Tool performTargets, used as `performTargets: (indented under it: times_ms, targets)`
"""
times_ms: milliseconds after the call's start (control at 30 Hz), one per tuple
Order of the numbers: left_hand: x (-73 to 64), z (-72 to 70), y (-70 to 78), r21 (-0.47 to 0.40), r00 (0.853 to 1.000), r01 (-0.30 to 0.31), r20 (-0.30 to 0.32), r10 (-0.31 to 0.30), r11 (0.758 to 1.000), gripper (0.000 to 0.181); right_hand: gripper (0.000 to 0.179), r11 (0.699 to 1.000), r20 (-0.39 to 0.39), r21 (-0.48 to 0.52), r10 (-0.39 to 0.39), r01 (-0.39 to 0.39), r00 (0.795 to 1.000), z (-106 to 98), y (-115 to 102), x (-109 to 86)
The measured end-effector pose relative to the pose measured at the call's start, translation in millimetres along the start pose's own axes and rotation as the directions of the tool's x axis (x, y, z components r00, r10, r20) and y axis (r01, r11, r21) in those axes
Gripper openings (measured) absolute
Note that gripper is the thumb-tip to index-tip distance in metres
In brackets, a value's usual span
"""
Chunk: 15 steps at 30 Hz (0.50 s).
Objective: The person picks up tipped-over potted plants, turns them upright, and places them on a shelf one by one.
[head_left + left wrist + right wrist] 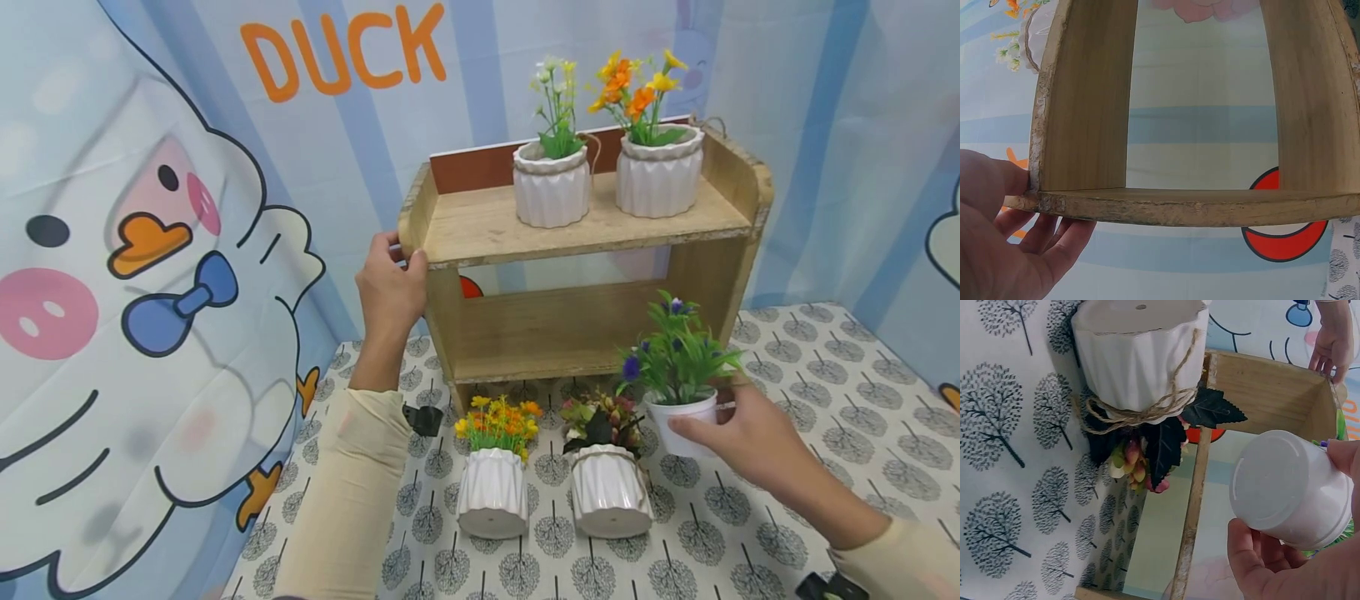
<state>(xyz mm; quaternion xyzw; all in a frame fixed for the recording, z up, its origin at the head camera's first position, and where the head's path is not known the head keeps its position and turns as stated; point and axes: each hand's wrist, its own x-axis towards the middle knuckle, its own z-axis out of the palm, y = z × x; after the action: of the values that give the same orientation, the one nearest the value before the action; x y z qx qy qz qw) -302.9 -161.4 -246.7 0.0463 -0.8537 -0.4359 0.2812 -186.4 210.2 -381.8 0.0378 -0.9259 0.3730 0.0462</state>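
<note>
My left hand (392, 287) grips the wooden shelf (592, 243) at its upper left corner. The left wrist view shows the thumb on the front edge and the fingers (1063, 250) around the side panel. My right hand (757, 429) holds a potted plant (684, 421) by its smooth white pot, in front of the shelf's lower right part. Green leaves and purple flowers rise from it. In the right wrist view the pot's base (1269, 480) faces the camera, with thumb and fingers on either side.
On the top board stand a pot with pale flowers (551, 187) and a pot with orange flowers (658, 177). Before the shelf, on the tree-patterned cloth (555, 554), lie a pot with yellow-orange flowers (493, 492) and a twine-tied pot (611, 492). A duck-printed backdrop (337, 158) hangs behind.
</note>
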Motion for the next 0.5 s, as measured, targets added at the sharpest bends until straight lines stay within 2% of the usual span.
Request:
performTargets:
  times_ms: [500]
  targets:
    - [0.1, -0.4, -0.2, -0.016, 1.000, 0.007, 0.008, -0.007, 1.000, 0.040, 0.084, 0.997, -0.053, 0.058, -0.056, 0.059, 0.997, -0.6, -22.5, 6.8]
